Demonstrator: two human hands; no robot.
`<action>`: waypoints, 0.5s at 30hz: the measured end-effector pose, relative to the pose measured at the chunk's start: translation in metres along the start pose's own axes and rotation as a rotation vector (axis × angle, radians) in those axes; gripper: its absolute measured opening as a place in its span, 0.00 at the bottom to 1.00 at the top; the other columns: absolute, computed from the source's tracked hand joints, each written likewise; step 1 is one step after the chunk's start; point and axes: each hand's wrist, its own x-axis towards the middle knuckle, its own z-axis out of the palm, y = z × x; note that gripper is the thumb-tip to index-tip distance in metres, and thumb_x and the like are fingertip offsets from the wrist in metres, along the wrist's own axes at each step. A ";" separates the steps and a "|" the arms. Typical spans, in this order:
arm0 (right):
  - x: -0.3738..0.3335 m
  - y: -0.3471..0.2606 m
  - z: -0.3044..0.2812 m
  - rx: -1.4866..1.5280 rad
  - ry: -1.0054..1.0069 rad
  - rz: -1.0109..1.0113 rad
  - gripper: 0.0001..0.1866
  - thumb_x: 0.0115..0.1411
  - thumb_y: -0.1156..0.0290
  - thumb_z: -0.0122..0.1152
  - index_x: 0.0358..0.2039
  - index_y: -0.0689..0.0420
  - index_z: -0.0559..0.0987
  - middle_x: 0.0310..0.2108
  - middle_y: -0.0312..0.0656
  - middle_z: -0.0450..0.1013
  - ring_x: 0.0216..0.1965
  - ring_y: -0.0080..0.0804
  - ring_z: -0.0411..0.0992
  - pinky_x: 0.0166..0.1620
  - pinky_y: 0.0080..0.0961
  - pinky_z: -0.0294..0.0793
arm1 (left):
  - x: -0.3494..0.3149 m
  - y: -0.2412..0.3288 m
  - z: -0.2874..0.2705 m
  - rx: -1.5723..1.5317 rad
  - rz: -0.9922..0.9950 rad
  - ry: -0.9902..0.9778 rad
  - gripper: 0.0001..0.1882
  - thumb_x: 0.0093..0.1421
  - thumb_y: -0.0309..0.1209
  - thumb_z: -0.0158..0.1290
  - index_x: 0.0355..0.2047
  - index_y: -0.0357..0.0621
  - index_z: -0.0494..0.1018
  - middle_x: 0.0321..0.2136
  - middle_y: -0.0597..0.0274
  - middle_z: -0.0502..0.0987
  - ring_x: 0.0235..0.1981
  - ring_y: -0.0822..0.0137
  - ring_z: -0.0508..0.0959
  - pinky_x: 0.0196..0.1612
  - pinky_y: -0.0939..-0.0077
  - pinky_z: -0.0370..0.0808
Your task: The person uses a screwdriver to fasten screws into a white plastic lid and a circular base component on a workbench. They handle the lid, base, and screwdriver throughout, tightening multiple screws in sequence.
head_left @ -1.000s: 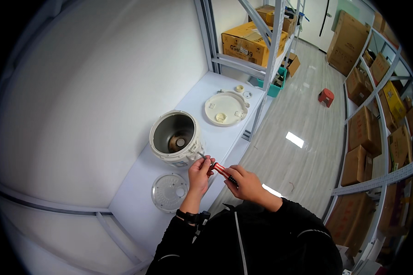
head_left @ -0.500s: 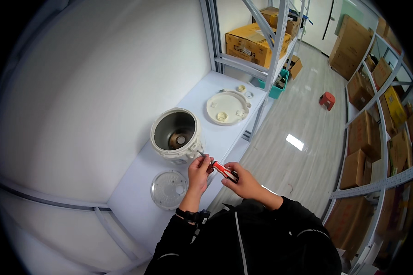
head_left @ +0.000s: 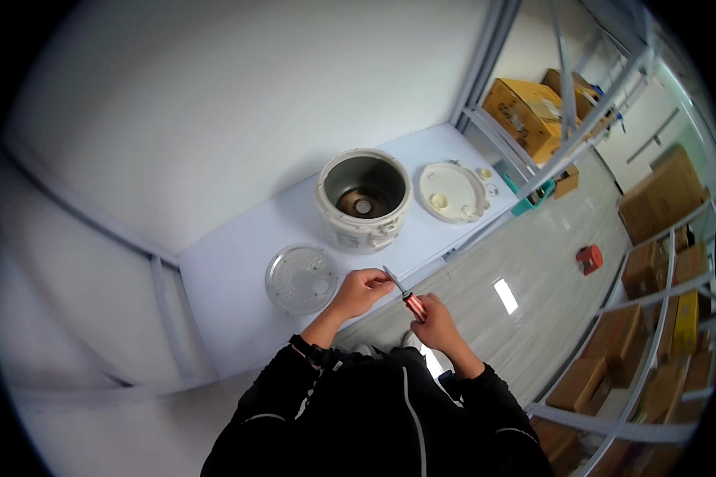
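Note:
My right hand is closed round the red and white handle of a screwdriver. Its metal shaft points up and left, away from me. My left hand pinches at the shaft near the tip; whether a small part sits between those fingers is too small to tell. Both hands are over the table's front edge, apart from the white rice cooker body. That body stands upright without a lid, its grey inside stained brown around a round centre piece. A round, clear-grey inner lid plate lies left of my left hand.
The white cooker lid, with a small cream cap on it, lies right of the body. Small round parts sit beside it. Beyond are a metal shelf post, yellow carton, teal bin and red stool.
My view has turned left, so the table sits further right in the picture. Both hands, with the screwdriver, have drawn back from the cooker body's side toward me.

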 end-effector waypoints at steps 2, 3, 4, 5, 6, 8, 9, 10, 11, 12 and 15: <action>0.005 -0.005 -0.002 0.034 0.016 -0.045 0.16 0.50 0.79 0.61 0.42 0.59 0.80 0.37 0.53 0.71 0.41 0.60 0.72 0.44 0.49 0.73 | -0.019 -0.003 -0.019 0.257 0.099 0.206 0.09 0.66 0.32 0.65 0.43 0.41 0.84 0.38 0.64 0.88 0.36 0.69 0.85 0.40 0.73 0.80; 0.008 -0.009 -0.003 0.054 0.035 -0.067 0.15 0.50 0.79 0.61 0.40 0.59 0.80 0.36 0.52 0.70 0.40 0.60 0.72 0.43 0.48 0.73 | -0.028 -0.012 -0.030 0.343 0.098 0.319 0.10 0.64 0.33 0.66 0.43 0.43 0.84 0.38 0.65 0.87 0.38 0.65 0.85 0.40 0.70 0.80; 0.011 -0.014 -0.004 0.067 0.035 -0.072 0.13 0.50 0.79 0.62 0.39 0.59 0.80 0.35 0.51 0.70 0.39 0.58 0.71 0.42 0.46 0.72 | -0.039 -0.023 -0.041 0.429 0.093 0.432 0.10 0.63 0.34 0.66 0.43 0.45 0.84 0.38 0.65 0.86 0.39 0.62 0.85 0.40 0.67 0.81; 0.015 -0.015 -0.004 0.057 0.017 -0.096 0.13 0.50 0.79 0.62 0.39 0.59 0.80 0.35 0.51 0.69 0.39 0.58 0.71 0.42 0.46 0.72 | -0.051 -0.031 -0.049 0.515 0.085 0.544 0.11 0.62 0.36 0.67 0.42 0.47 0.84 0.37 0.66 0.85 0.40 0.58 0.85 0.41 0.64 0.81; 0.019 -0.013 -0.003 0.049 -0.001 -0.121 0.13 0.50 0.78 0.63 0.39 0.58 0.80 0.34 0.50 0.69 0.39 0.57 0.71 0.41 0.46 0.72 | -0.064 -0.035 -0.055 0.632 0.030 0.665 0.13 0.62 0.37 0.67 0.45 0.47 0.83 0.40 0.64 0.84 0.44 0.56 0.84 0.43 0.62 0.81; 0.028 -0.016 0.002 0.027 -0.041 -0.163 0.13 0.51 0.78 0.63 0.39 0.58 0.80 0.34 0.50 0.70 0.39 0.56 0.72 0.42 0.46 0.73 | -0.087 -0.041 -0.062 0.864 -0.092 0.898 0.18 0.62 0.38 0.66 0.50 0.46 0.80 0.47 0.61 0.81 0.51 0.51 0.82 0.48 0.57 0.81; 0.033 -0.020 0.004 0.014 -0.064 -0.178 0.12 0.51 0.78 0.64 0.39 0.57 0.81 0.35 0.49 0.70 0.40 0.56 0.72 0.42 0.46 0.73 | -0.095 -0.043 -0.066 0.826 -0.199 0.932 0.21 0.62 0.38 0.66 0.53 0.45 0.78 0.50 0.58 0.79 0.53 0.50 0.80 0.50 0.56 0.80; 0.037 -0.023 0.008 0.000 -0.085 -0.194 0.12 0.52 0.78 0.64 0.39 0.57 0.81 0.35 0.49 0.71 0.40 0.55 0.73 0.43 0.45 0.73 | -0.103 -0.045 -0.070 0.784 -0.305 0.964 0.24 0.63 0.39 0.65 0.56 0.45 0.76 0.53 0.56 0.77 0.55 0.49 0.79 0.52 0.55 0.80; 0.039 -0.026 0.012 0.018 -0.121 -0.184 0.13 0.51 0.78 0.64 0.39 0.57 0.81 0.37 0.49 0.72 0.42 0.55 0.74 0.44 0.44 0.74 | -0.110 -0.046 -0.073 0.739 -0.408 0.992 0.27 0.63 0.40 0.65 0.59 0.45 0.74 0.56 0.54 0.74 0.58 0.49 0.77 0.54 0.54 0.79; 0.043 -0.028 0.018 0.036 -0.162 -0.179 0.13 0.51 0.78 0.64 0.39 0.57 0.81 0.38 0.50 0.74 0.43 0.54 0.75 0.46 0.43 0.75 | -0.116 -0.057 -0.079 0.725 -0.392 1.038 0.28 0.64 0.40 0.64 0.61 0.44 0.72 0.57 0.52 0.74 0.57 0.48 0.78 0.54 0.54 0.79; 0.058 -0.027 0.044 0.128 -0.282 -0.264 0.17 0.51 0.79 0.66 0.44 0.58 0.81 0.43 0.48 0.77 0.47 0.50 0.77 0.50 0.40 0.77 | -0.124 -0.087 -0.091 0.642 -0.355 1.118 0.31 0.67 0.41 0.61 0.66 0.42 0.69 0.59 0.49 0.72 0.56 0.47 0.78 0.55 0.53 0.79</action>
